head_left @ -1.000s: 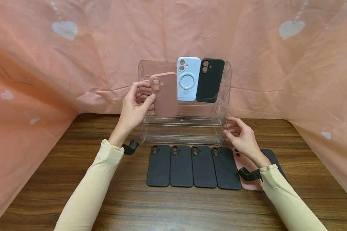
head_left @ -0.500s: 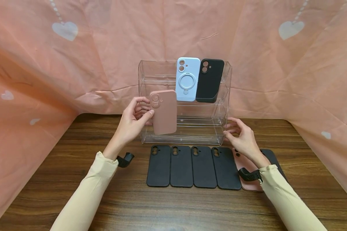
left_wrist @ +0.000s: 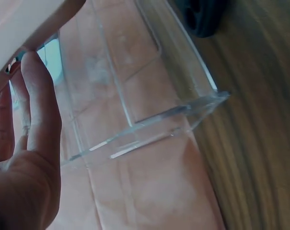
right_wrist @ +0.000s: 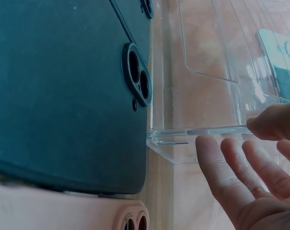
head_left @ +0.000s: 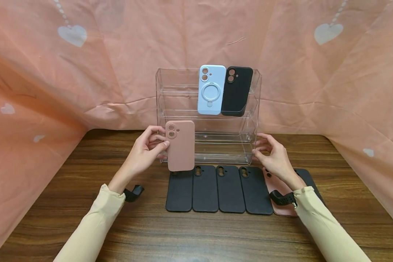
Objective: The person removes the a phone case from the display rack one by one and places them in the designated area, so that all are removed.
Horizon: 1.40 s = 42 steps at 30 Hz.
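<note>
My left hand pinches a pink phone case by its left edge, thumb in front and fingers behind. The case is upright before the lower left of a clear tiered display stand. My right hand holds the stand's right side, thumb at the front edge, fingers along the outside in the right wrist view. A light blue phone case with a ring and a black phone case lean side by side on an upper tier. In the left wrist view, the pink case hides the fingertips.
Several black phone cases lie in a row on the wooden table before the stand; the held case overlaps the leftmost one's top. Under my right wrist lie another pink case and a dark case. Pink cloth hangs behind.
My left hand has brought the pink case down and slightly left, from in front of the stand's upper tiers to its lower front. My right hand has stayed at the stand's side.
</note>
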Motion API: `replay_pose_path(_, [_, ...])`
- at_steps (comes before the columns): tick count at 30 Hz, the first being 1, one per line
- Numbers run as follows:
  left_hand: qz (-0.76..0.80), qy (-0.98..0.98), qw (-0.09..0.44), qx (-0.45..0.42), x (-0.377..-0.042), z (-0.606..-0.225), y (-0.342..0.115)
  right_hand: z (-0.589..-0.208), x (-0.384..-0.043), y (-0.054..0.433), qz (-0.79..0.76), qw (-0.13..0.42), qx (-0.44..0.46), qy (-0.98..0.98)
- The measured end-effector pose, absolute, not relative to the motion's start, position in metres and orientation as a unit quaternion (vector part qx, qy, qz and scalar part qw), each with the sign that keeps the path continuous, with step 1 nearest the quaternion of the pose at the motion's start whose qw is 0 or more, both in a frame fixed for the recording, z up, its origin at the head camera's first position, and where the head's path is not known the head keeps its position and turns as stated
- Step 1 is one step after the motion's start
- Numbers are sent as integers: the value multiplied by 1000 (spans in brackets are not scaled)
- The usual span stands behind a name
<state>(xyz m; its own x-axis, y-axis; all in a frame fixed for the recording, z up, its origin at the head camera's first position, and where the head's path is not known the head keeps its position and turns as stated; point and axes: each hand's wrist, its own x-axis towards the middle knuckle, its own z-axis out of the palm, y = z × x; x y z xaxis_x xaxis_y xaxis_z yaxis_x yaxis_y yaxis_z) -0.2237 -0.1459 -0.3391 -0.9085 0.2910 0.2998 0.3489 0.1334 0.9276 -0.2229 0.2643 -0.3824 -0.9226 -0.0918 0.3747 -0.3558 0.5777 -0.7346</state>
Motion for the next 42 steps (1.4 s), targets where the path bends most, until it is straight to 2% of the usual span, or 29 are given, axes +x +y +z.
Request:
replay_pose_path(28, [-598, -772, -103, -191, -209, -372, -197, -381, -223, 265, 447, 139, 134, -874])
replay_pose_path(38, [-594, -776, -123, -171, -201, -379, -218, -382, -224, 266, 451, 134, 130, -873])
replay_pose_path(42, [-585, -781, -148, -160, -201, -382, -225, -383, -224, 266, 451, 133, 130, -873])
